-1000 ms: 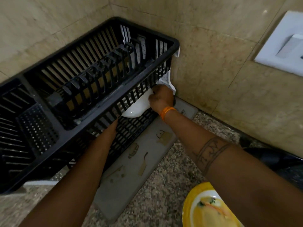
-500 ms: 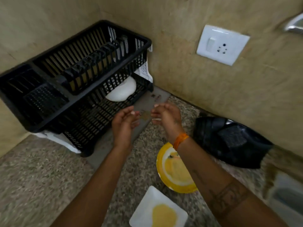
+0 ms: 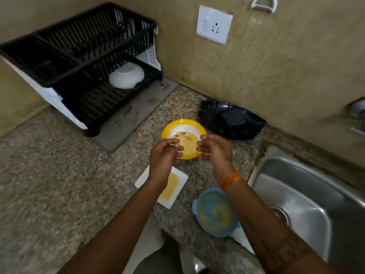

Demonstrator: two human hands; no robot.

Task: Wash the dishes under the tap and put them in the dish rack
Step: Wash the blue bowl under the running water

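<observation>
Dishes first: the yellow-rimmed plate [image 3: 184,135] sits on the speckled granite counter [image 3: 59,175], round, glossy, smeared with yellow food, and both hands hover right over its near edge. Left hand [image 3: 165,157] and right hand [image 3: 214,149] face each other, fingers loosely curled, gripping nothing that I can make out; whether the fingertips touch the rim is hard to tell, since they cover that part of the plate. An orange band [image 3: 230,180] circles the right wrist.

Just behind the left wrist lies a white square plate [image 3: 173,186], flat, with a yellow patch, half hidden by the forearm. Beside it, under the right forearm, a blue round bowl [image 3: 215,212] coated in yellowish residue, its right side covered by the arm.

Moving out: a white bowl [image 3: 126,76] rests upside down on the lower tier of the black slatted plastic dish rack [image 3: 94,42] in the corner, standing on a grey mat [image 3: 134,115]. Against the wall, a dark crumpled bag [image 3: 231,119], contents unclear. On the right, the steel sink [image 3: 308,194], shiny, cut off by the frame edge; only a sliver of the tap [image 3: 356,119] shows. A white socket plate [image 3: 214,24] is on the beige wall.
</observation>
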